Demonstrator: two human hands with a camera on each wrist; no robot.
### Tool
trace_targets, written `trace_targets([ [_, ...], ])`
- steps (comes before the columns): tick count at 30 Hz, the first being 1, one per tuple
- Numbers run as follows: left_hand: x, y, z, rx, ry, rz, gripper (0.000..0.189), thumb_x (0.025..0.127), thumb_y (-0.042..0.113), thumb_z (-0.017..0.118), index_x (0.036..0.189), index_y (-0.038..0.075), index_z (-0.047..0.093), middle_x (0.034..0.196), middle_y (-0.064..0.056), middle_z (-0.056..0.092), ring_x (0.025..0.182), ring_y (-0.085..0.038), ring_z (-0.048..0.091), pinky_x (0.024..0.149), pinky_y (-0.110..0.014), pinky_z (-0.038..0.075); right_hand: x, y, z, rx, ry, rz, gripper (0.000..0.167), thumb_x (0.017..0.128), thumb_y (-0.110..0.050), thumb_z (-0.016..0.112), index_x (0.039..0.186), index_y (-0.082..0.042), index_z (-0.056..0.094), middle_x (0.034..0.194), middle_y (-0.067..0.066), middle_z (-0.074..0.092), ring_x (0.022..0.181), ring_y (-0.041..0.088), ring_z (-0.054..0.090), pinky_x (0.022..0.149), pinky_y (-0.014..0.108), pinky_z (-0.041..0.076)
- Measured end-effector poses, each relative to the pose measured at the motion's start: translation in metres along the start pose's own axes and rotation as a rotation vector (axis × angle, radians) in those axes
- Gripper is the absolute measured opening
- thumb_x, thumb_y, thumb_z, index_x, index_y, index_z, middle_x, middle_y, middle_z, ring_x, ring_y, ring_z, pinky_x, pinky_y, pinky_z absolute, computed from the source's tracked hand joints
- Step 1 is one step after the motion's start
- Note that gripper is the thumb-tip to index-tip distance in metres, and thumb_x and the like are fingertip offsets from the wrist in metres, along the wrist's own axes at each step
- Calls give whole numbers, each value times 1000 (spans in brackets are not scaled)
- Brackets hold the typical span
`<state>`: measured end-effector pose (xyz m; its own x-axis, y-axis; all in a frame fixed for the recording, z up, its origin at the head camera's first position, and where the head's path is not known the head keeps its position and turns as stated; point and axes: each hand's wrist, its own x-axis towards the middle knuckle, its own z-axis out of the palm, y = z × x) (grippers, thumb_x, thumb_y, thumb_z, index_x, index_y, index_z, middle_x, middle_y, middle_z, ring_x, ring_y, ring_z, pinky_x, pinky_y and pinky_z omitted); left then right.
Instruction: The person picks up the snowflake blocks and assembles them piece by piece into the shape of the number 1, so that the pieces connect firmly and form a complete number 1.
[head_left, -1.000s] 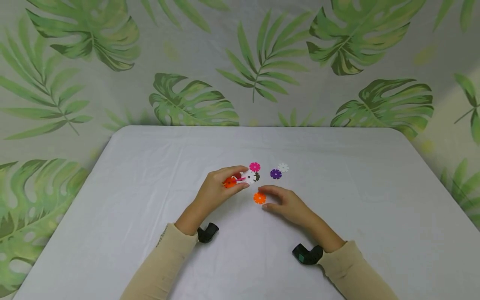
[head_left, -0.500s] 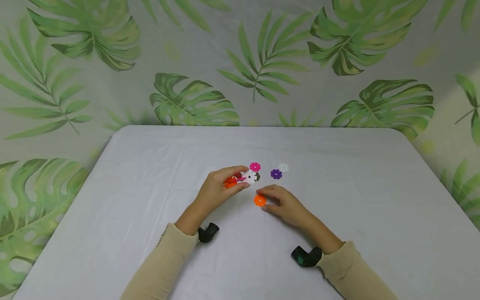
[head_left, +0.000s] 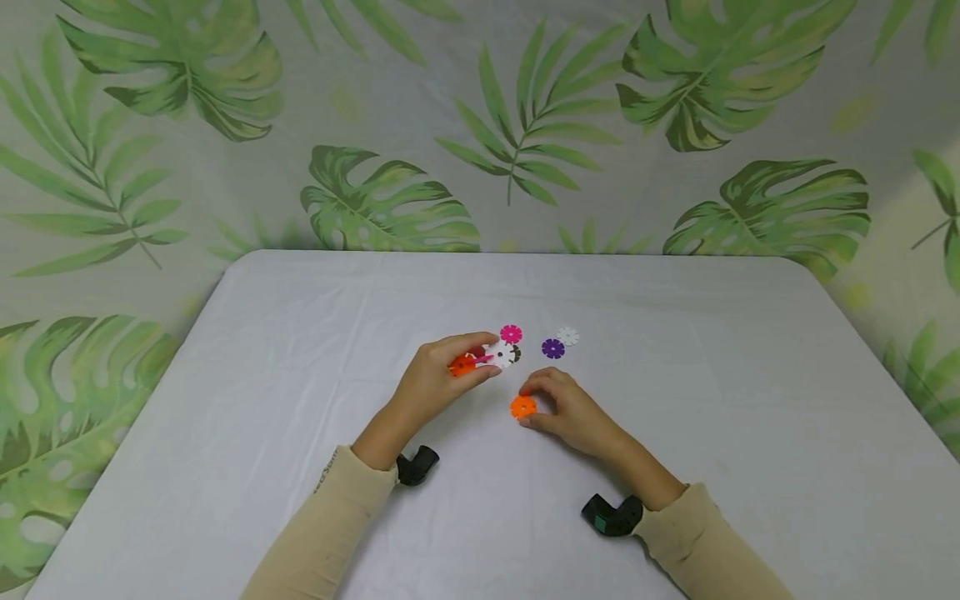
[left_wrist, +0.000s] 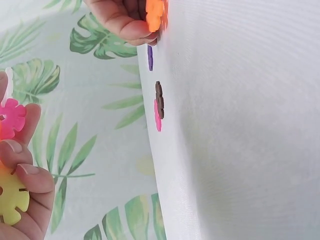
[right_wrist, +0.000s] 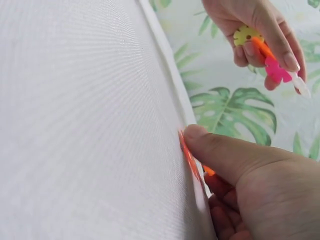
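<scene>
My left hand (head_left: 431,367) grips a chain of joined, notched plastic interlocking discs. In the left wrist view the chain shows a yellow disc (left_wrist: 14,200) and a pink disc (left_wrist: 12,119); the head view shows its orange disc (head_left: 462,365) and white disc (head_left: 501,356). Fingers hide parts of the chain. To the right and nearer the body, my right hand (head_left: 577,412) pinches a loose orange disc (head_left: 522,407) by its edges, thumb at the near side and fingers at the far side. That disc is close over the tabletop.
Beyond the hands, a bright pink disc (head_left: 511,334) lies on the white-covered table (head_left: 675,333). A brown disc (head_left: 517,353) is partly hidden behind the held white one. Farther right, a purple disc (head_left: 552,348) lies against a white disc (head_left: 568,337).
My right hand has closed its thumb and fingers on the orange disc, which has shifted slightly toward the body. The left hand and its chain stay almost still.
</scene>
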<state>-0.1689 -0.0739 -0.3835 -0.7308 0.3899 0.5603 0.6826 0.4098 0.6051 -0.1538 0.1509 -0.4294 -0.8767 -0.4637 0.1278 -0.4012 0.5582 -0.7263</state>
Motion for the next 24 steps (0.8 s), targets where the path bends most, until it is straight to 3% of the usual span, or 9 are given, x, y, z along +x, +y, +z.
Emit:
trace_targets([
  [9,0,0,0,2,5,-1,41,72,18,76,110,7,64,103,-5,65,98,-14,59,84,-21,43,0,3,1,108,106,-30,33,77,-10,72,106,-6,57,96,1,61,91,15,55,85,33,45],
  [13,0,1,0,1,11,11,41,71,14,77,109,7,64,103,-5,65,97,-14,59,84,-21,44,1,3,1,247,107,1,33,77,-3,69,106,-5,54,96,4,59,81,15,57,77,27,48],
  [18,0,1,0,2,9,33,41,69,11,78,107,6,65,103,-4,65,98,-15,59,85,-22,43,0,-7,-5,452,92,41,32,80,7,62,110,3,51,101,16,55,73,29,60,70,25,50],
  [24,0,2,-1,40,-9,18,39,71,19,77,107,9,66,103,-1,65,97,-12,59,82,-20,44,-3,-28,-17,517,125,9,29,82,16,51,110,11,47,100,25,52,79,45,57,75,31,50],
])
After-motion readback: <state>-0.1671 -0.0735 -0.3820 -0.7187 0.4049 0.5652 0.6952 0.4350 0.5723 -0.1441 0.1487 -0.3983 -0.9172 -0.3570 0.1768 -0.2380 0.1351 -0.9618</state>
